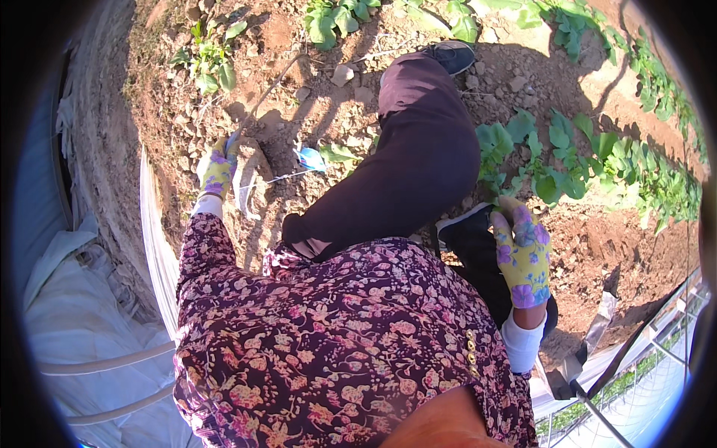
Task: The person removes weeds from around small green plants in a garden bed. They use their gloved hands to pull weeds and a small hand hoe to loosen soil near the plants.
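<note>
My left hand (216, 169), in a yellow glove with purple flowers, is closed at the lower end of a long thin brown stick (272, 91). The stick slants up and away over the soil, its far end slightly bent. Beside that hand lies a pale strip (245, 196) on the ground, and a white string runs to a small blue-and-white piece (311, 159). My right hand (524, 257), in a matching glove, rests by my bent right leg and dark shoe, thumb and fingers apart. I see nothing held in it.
Leafy green plants (560, 160) grow in rows to the right and at the top. A smaller plant (213, 63) stands at the upper left among clods. White sheeting (97, 321) and curved pipes border the left. Metal framing (597, 414) stands at the lower right.
</note>
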`<state>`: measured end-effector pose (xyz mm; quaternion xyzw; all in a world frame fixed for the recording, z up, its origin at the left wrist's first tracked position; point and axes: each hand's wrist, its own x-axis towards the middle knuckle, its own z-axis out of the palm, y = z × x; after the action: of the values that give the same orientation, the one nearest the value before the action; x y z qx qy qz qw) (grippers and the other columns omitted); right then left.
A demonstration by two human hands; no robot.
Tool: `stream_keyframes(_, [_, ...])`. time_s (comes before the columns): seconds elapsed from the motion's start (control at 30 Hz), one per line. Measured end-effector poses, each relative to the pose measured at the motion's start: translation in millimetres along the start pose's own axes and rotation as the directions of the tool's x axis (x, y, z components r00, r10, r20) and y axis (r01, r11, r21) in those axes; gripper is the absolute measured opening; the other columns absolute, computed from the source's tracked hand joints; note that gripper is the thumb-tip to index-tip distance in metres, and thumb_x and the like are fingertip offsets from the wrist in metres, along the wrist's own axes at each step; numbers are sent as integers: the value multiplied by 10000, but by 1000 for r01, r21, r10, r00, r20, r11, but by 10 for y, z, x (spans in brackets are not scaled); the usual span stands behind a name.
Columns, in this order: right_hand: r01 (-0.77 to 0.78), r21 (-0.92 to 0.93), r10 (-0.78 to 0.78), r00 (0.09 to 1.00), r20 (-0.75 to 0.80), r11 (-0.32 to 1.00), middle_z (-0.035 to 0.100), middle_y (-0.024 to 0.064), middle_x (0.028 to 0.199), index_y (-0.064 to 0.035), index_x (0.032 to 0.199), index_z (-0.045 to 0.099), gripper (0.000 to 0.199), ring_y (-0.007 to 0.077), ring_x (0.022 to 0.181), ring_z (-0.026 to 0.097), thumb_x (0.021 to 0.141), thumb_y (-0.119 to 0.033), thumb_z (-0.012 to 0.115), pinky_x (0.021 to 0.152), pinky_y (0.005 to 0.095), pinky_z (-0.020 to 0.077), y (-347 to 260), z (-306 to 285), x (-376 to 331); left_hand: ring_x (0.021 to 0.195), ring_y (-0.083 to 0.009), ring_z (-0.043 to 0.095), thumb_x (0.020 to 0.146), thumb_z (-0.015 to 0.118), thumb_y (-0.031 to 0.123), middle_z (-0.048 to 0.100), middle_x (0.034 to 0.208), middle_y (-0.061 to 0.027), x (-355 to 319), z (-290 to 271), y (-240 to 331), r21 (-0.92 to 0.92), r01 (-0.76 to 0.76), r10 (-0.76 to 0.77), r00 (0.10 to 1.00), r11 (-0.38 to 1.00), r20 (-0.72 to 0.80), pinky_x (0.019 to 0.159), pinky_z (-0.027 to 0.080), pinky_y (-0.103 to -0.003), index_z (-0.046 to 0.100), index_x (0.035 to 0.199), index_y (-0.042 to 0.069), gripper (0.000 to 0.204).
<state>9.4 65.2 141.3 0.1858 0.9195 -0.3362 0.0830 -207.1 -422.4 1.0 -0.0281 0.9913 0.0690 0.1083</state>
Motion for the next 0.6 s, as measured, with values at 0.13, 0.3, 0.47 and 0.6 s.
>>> stream_keyframes(0.13, [29,-33,-28,999,17,999,636,101,795,-78,1043,559,232,279,732,617,828,-164,566,664,367,476,14,31,48,817,-353,609,857,510,467,639,846,-169,127,50,845,120,-158,134,973,980,187,713,461,-418,598,981,116,382])
stream_keyframes(0.3, [2,-57,0,999,34,998,637,106,778,-76,1024,573,211,275,705,621,832,-164,572,642,362,478,-55,66,106,899,-352,600,869,476,450,646,897,-154,300,417,1241,177,-184,108,923,967,369,750,461,-422,592,1018,142,361])
stream_keyframes(0.47, [-38,17,38,999,-4,999,639,114,782,-66,1007,588,194,268,707,626,838,-160,579,640,354,482,-2,101,116,880,-352,599,874,472,460,630,914,-172,173,237,722,169,-146,67,914,975,401,745,454,-420,555,1084,131,399])
stream_keyframes(0.6, [-33,25,33,999,-9,999,643,117,807,-60,1019,588,212,271,728,628,832,-162,584,648,356,482,47,60,99,765,-359,619,884,489,423,642,818,-161,31,-141,181,366,-183,64,947,912,314,660,474,-425,579,1025,119,347])
